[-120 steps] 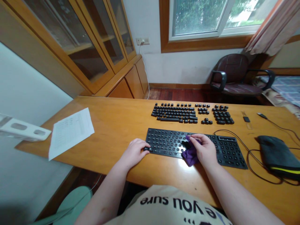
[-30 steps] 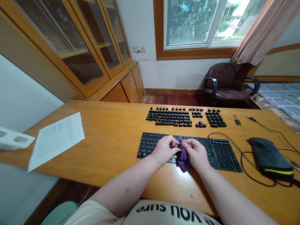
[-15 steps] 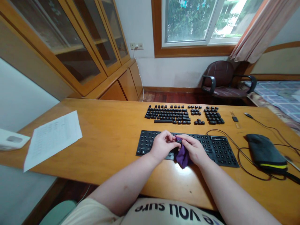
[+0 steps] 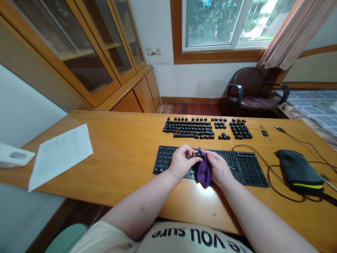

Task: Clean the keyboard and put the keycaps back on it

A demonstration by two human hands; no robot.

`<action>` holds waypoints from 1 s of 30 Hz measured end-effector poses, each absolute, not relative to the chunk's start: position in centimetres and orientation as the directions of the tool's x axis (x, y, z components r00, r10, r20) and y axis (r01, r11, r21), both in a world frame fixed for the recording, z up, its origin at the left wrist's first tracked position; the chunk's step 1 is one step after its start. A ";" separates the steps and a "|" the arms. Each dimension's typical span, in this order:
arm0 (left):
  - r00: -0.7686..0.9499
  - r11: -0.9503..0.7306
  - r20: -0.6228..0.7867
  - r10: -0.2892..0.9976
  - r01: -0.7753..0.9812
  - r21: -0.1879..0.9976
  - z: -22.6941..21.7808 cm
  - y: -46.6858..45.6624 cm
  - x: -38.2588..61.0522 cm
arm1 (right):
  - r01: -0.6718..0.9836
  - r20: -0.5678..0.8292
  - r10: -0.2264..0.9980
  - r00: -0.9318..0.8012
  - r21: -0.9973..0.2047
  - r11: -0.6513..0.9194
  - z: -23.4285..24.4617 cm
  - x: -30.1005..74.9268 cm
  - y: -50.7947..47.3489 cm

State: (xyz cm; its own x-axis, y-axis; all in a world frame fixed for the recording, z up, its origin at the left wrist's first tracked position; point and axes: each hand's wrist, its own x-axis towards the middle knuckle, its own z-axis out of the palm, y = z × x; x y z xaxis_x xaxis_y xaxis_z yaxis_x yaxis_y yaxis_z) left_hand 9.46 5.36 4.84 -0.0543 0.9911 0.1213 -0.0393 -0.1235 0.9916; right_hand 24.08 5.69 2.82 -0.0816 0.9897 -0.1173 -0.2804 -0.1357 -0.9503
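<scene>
Above the black keyboard base (image 4: 250, 172), which has its keycaps off, both my hands meet. Between the fingers of my left hand (image 4: 184, 161) is a small black keycap (image 4: 198, 154), pinched at its side. My right hand (image 4: 218, 167) grips a purple cloth (image 4: 204, 174), whose top edge lies against the keycap while the rest hangs down over the front of the base. Behind the base, loose black keycaps (image 4: 188, 127) lie in rows laid out like a keyboard. My hands hide the middle of the base.
A keycap puller (image 4: 264, 133) lies right of the keycap rows. On the right, cables surround a dark grey pouch (image 4: 298, 170) with a yellow stripe. Printed paper (image 4: 61, 154) and a white device (image 4: 15, 156) are on the left. A chair (image 4: 247, 88) stands beyond the desk.
The purple cloth has shifted slightly left and up in my right hand, with a tip now sticking up beside the keycap. My left hand keeps its pinch.
</scene>
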 end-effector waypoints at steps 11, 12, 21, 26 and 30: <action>0.022 -0.195 0.194 0.981 0.075 0.978 4.3 5.4 9.3 | -0.353 -0.223 0.974 -0.044 -0.908 -0.224 2.8 24.3 5.9; 0.011 -0.202 0.202 0.979 0.096 0.975 4.3 5.4 9.3 | -0.370 -0.206 0.979 -0.009 -0.908 -0.195 2.8 24.2 5.9; 0.083 -0.317 0.309 0.947 0.376 0.871 4.6 5.1 8.9 | -0.029 -0.032 0.999 -0.002 -0.999 -0.032 3.4 24.2 5.6; 0.050 -0.277 0.274 0.960 0.301 0.913 4.3 5.3 9.2 | -0.098 -0.100 0.995 0.013 -0.990 -0.098 3.6 24.2 5.7; 0.047 -0.245 0.241 0.970 0.215 0.945 3.9 5.5 9.2 | -0.166 -0.129 0.992 0.003 -0.978 -0.126 3.8 24.0 5.6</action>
